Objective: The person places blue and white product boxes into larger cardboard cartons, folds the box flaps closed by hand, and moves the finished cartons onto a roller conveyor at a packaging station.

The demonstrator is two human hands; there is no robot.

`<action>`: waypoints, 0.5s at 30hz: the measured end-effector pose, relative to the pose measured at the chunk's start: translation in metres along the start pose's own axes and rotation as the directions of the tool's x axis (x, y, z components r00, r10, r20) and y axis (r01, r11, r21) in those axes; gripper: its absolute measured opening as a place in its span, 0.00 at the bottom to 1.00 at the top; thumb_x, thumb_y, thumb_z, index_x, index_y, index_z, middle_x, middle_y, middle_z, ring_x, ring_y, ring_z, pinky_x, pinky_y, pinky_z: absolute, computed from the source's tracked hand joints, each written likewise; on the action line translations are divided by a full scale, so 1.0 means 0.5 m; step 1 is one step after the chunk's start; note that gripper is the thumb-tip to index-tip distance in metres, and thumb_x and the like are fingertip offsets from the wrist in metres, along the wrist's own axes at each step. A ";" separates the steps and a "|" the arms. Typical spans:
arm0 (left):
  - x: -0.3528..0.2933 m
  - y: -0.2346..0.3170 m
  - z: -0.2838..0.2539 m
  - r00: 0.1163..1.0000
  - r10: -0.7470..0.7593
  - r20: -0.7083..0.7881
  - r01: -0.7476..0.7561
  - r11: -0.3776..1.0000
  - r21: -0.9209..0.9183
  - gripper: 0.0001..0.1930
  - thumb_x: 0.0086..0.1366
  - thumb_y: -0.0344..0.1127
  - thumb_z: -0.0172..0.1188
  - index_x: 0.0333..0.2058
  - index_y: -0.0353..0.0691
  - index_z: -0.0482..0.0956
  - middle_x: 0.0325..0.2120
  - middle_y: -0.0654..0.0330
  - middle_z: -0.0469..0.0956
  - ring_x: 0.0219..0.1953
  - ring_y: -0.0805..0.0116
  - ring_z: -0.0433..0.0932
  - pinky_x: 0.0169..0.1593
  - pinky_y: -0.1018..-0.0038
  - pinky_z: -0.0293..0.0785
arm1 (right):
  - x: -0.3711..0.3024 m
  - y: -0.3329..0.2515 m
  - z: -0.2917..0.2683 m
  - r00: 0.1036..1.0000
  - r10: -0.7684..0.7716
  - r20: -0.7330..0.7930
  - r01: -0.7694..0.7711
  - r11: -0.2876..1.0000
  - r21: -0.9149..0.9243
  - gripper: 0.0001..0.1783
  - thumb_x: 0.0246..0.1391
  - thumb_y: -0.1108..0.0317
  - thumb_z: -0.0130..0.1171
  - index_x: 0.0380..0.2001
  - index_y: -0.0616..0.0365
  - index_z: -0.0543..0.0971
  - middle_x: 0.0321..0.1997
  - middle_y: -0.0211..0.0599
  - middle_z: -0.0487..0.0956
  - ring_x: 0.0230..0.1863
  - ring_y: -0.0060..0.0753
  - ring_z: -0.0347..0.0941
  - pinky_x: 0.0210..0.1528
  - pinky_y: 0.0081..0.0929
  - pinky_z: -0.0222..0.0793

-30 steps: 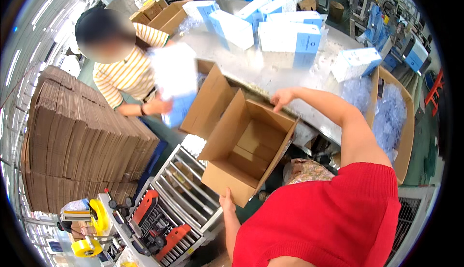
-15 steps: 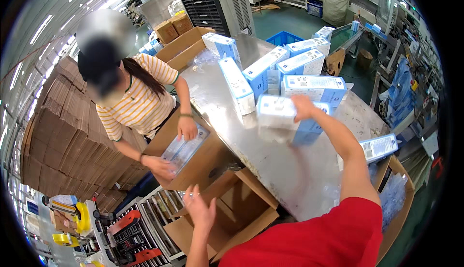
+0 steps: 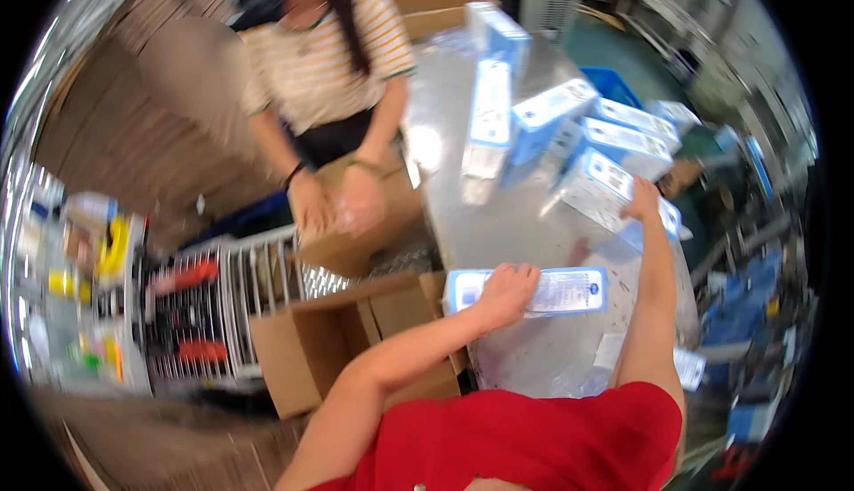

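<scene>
My left hand (image 3: 510, 295) is closed over the middle of a blue-and-white carton (image 3: 574, 292), which lies across the near part of the metal table. Farther right, my right hand (image 3: 640, 201) grips the end of a second blue-and-white carton (image 3: 598, 189). Behind that one, several similar cartons (image 3: 625, 146) lie close together on the table. To the left of my left hand stands an open cardboard box (image 3: 289, 362); the part of its inside that shows holds nothing visible.
Across from me a co-worker in a striped shirt (image 3: 320, 82) has both hands at another cardboard box (image 3: 342, 255). The metal table (image 3: 534, 233) lies in front. A roller conveyor (image 3: 258, 291) runs at the left, and a blue crate (image 3: 609, 88) sits beyond the cartons.
My right hand has left one carton and moved to another. My left hand has gone from above the open box onto a carton on the table. The view has turned.
</scene>
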State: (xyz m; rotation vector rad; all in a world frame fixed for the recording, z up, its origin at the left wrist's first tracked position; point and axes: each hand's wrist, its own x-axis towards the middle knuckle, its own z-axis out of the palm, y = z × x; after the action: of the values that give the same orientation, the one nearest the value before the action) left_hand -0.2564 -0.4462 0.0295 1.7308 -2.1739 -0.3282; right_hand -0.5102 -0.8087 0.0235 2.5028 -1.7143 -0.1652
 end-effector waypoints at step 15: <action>-0.614 -0.162 -0.312 0.809 -0.538 -0.237 0.330 0.750 -0.573 0.32 0.46 0.39 0.72 0.48 0.40 0.66 0.40 0.48 0.76 0.46 0.48 0.75 0.46 0.63 0.72 | -0.282 -0.296 -0.152 0.903 -0.287 -0.321 0.356 0.916 0.183 0.31 0.29 0.66 0.71 0.42 0.57 0.71 0.38 0.51 0.78 0.45 0.59 0.71 0.45 0.41 0.66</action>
State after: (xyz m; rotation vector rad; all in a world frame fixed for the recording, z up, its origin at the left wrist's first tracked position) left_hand -0.0601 -0.1613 0.1037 1.7807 -1.2199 -0.5625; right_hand -0.4133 -0.6221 0.0815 2.7961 -1.2618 0.3887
